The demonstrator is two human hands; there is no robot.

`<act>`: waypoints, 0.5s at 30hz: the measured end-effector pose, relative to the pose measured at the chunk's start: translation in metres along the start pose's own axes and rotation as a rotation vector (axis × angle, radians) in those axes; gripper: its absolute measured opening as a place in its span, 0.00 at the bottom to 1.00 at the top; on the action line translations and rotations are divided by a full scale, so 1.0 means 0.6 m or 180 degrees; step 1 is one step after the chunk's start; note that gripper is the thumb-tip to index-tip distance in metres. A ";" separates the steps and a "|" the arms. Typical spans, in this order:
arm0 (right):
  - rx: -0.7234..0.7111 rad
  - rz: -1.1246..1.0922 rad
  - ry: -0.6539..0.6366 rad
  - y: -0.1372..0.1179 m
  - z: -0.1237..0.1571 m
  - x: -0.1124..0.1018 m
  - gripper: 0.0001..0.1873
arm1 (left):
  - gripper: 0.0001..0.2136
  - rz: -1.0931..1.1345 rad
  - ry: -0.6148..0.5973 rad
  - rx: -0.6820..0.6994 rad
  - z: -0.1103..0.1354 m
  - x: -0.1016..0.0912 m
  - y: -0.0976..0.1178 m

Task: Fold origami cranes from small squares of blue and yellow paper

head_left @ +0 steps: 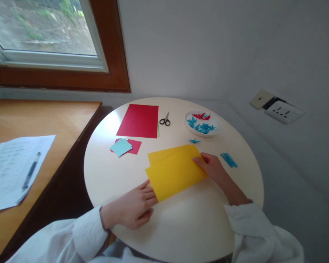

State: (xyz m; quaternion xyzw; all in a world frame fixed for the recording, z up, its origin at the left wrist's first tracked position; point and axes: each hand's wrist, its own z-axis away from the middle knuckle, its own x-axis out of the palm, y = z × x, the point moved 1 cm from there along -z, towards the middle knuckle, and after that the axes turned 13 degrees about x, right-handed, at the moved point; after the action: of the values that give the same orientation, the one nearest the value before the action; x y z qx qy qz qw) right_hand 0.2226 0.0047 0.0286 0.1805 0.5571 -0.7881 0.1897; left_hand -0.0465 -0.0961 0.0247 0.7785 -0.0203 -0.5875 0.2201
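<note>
Right fingers [199, 161]: pinching the right end of the yellow paper [178, 173], thumb on top; the other fingertips are mostly hidden.
Left fingers [149, 196]: outstretched and slightly spread, thumb apart; their tips disappear behind the paper's near left edge, so any touch I cannot tell.
Yellow paper: between the two sets of fingers, tilted above the round white counter [181, 230]; two layers show, the back one peeping out along the far edge; one folded sheet or two, I cannot tell.
Beyond the right fingers: a small blue folded bird [194, 141]; farther off, a white plate [217, 125] holding blue birds [204, 128] and red birds [201, 116].
Right of the right fingers: a few blue strips [229, 160].
Beyond the left fingers: a pale blue square [121, 147] lying over red squares [135, 146]; farther away, a large red sheet [139, 121] with a green edge showing beneath; black-handled scissors [165, 119] just beside it.
Far left of the left fingers: a wooden counter [68, 117] with written pages [8, 164] and a pen [31, 170].
</note>
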 end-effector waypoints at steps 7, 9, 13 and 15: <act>-0.0487 0.0915 0.0626 0.014 -0.031 0.021 0.16 | 0.23 0.0035 0.0044 -0.0038 0.007 0.000 -0.004; -0.0486 0.1025 0.0704 0.016 -0.034 0.022 0.15 | 0.23 0.0011 0.0029 -0.0099 0.008 -0.002 -0.004; -0.0431 0.1252 0.0794 0.014 -0.037 0.022 0.14 | 0.22 0.0003 0.0014 -0.0215 0.010 0.001 -0.006; -0.0418 0.1374 0.0821 0.011 -0.038 0.024 0.14 | 0.21 -0.0009 0.0016 -0.0247 0.011 0.004 -0.007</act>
State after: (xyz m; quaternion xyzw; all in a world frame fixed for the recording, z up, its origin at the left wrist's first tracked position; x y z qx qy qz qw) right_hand 0.2152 0.0230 0.0093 0.3815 0.5752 -0.6619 0.2922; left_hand -0.0528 -0.0948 0.0195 0.7708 0.0041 -0.5862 0.2495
